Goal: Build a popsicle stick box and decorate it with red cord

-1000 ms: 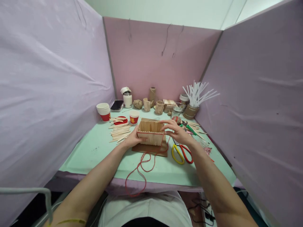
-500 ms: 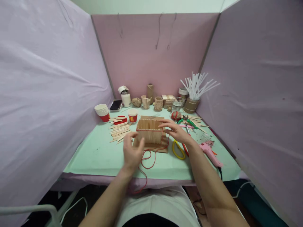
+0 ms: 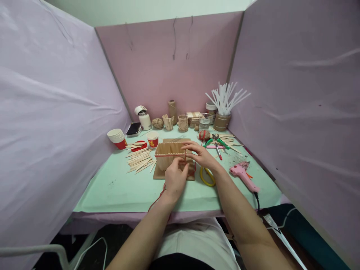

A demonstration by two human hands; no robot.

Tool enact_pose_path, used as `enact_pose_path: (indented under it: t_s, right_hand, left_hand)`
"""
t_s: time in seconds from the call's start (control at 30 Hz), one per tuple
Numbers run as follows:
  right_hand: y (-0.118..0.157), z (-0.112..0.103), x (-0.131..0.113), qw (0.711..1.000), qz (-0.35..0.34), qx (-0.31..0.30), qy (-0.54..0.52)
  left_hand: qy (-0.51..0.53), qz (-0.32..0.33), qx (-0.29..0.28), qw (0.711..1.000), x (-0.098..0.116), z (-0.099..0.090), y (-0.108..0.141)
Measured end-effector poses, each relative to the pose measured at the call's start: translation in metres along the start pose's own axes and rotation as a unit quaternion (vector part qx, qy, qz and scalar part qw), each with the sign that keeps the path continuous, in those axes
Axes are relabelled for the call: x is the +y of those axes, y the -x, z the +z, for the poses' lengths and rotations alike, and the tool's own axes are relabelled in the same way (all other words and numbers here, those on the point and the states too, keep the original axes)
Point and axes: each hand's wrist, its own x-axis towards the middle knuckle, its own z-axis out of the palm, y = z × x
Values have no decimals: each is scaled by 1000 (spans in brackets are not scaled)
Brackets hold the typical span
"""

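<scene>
A box of wooden sticks [image 3: 164, 162] stands on a brown cardboard piece [image 3: 159, 174], with red yarn running along its upper edge. My left hand [image 3: 176, 176] is at the front right of the box, its thumb and fingers pinched on the red yarn near the corner. My right hand [image 3: 198, 154] is at the box's right side, fingers closed around the corner where the yarn passes. Loose red yarn [image 3: 161, 194] trails under my left wrist toward the table's front edge. The box's right front is partly hidden by my hands.
Loose sticks [image 3: 140, 160] and paper cups [image 3: 152, 139] lie left. To the right are yellow-handled scissors [image 3: 207, 177], green pliers [image 3: 223, 143] and a pink glue gun [image 3: 244, 178]. Jars, twine and white sticks [image 3: 225, 98] line the back.
My left hand has moved right to the box's front right corner and closed on the yarn. My right hand stays by the corner. The whole view has shifted and tilted slightly.
</scene>
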Motion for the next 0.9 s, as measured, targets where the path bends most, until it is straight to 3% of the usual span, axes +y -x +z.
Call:
enact_pose_path:
  t_s: [0.17,0.37,0.6,0.9]
  right_hand:
    - [0,-1,-1,1000,1,1,18]
    - [0,-1,2,1000,-22,-7,5]
    - [-1,0,0,1000,-24,-5,-15]
    - [0,0,-4,1000,-20,2,17]
  left_hand:
    - [-3,19,13,1000,-1,4,-2]
    - [-24,87,47,995,2,-9,-1]
    - [-33,124,60,990,8,-14,-4]
    - [-48,146,89,984,-5,-16,-10]
